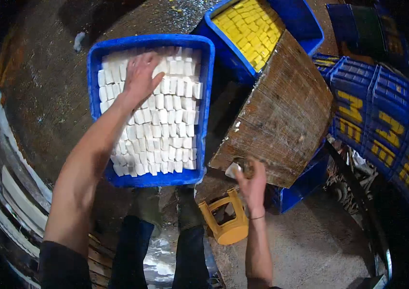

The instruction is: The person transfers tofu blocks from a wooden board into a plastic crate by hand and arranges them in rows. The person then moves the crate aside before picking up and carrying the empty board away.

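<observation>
Rows of small white blocks (pixel 168 118) fill a blue tub (pixel 151 180) in front of me. My left hand (pixel 142 74) lies over the far rows, palm down, thumb out to the side; its fingertips are hard to tell from the white blocks. To the right, my right hand (pixel 252 183) is at the near edge of a worn wooden board (pixel 286 111), fingers curled. At its thumb and fingers is a white piece (pixel 233 169), which looks like one of the blocks. Part of that grip is blurred.
Behind the board, a second blue tub (pixel 310 29) holds yellow blocks (pixel 250 29). A small yellow stool (pixel 231 231) stands below my right hand. Blue crates (pixel 373 106) with yellow lettering are stacked at the right. Light slats (pixel 21 202) lie at the left.
</observation>
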Motion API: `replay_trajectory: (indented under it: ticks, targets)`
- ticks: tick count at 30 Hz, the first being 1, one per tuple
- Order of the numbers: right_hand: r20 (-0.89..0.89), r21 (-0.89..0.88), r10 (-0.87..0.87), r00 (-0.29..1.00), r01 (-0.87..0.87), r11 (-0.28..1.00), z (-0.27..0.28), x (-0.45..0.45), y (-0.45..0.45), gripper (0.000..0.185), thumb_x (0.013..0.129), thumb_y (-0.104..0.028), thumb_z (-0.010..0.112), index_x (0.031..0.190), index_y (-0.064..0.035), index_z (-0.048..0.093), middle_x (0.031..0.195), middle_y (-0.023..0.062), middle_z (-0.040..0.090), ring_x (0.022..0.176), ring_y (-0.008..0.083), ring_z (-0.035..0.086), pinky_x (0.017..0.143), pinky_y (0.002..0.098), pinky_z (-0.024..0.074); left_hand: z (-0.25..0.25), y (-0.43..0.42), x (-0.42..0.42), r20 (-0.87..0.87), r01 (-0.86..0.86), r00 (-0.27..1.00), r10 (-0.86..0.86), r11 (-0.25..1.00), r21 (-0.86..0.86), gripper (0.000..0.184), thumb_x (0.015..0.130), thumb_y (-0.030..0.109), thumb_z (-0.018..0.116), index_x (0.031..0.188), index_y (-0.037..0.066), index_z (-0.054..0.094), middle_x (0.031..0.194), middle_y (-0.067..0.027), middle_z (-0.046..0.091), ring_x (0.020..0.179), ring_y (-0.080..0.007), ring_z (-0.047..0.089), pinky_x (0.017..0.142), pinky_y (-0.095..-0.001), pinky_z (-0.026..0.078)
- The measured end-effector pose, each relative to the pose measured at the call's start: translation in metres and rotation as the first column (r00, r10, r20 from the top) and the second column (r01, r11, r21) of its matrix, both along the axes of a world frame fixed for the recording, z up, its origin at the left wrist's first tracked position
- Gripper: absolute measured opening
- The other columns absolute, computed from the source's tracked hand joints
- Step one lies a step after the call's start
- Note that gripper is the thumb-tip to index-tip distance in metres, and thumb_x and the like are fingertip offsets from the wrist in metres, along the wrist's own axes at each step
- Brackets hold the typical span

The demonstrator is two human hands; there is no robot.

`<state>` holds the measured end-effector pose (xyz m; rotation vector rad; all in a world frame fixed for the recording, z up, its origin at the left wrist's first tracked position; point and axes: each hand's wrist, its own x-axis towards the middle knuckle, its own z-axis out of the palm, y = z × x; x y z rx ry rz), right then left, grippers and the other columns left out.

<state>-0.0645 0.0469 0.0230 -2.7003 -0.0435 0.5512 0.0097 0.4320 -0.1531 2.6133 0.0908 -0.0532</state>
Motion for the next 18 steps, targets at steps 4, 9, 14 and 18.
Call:
replay_trajectory:
  ticks: [4,9,14,18]
  targets:
    - [0.065,-0.014,0.02,0.998,-0.02,1.0,-0.03,-0.046,0.003,0.052,0.076,-0.018,0.078,0.12,-0.0029,0.055,0.11,0.0215,0.047,0.1,0.039,0.049,0.089,0.0442,0.0425,0.015,-0.002,-0.002,0.135,-0.132,0.982,0.128,0.991,0.021,0.046,0.088,0.025,0.062,0.128,0.006,0.052,0.135,-0.0151,0.047,0.127,-0.0346,0.042,0.108,-0.0471,0.029]
    - [-0.219,0.268,-0.258,0.941,0.312,0.911,-0.025,-0.034,-0.002,0.041,0.076,0.0,0.068,0.116,0.0006,0.058,0.11,0.017,0.058,0.097,0.0279,0.061,0.084,0.0381,0.0508,0.031,0.021,-0.024,0.149,-0.242,0.959,0.241,0.97,-0.015,0.045,0.088,0.027,0.063,0.128,0.008,0.052,0.136,-0.0148,0.045,0.128,-0.0347,0.04,0.107,-0.0478,0.029]
    - [-0.797,0.552,-0.155,0.584,0.807,0.209,-0.001,0.05,0.094,0.046,0.083,0.001,0.047,0.129,0.0044,0.045,0.123,0.0184,0.056,0.111,0.0314,0.061,0.094,0.0438,0.0541,0.042,0.028,-0.052,0.112,-0.425,0.894,0.433,0.901,-0.09,0.046,0.085,0.024,0.065,0.127,0.01,0.051,0.135,-0.0137,0.043,0.128,-0.0332,0.04,0.106,-0.046,0.03]
    - [-0.598,0.668,-0.08,0.798,0.551,0.5,-0.062,0.112,0.176,0.037,0.086,-0.007,0.057,0.121,0.0035,0.052,0.099,0.0148,0.064,0.095,0.0176,0.063,0.079,0.0277,0.0518,0.051,0.021,-0.077,0.108,-0.493,0.852,0.512,0.855,-0.164,0.045,0.085,0.022,0.065,0.125,0.005,0.052,0.133,-0.0146,0.044,0.124,-0.0332,0.042,0.105,-0.0448,0.032]
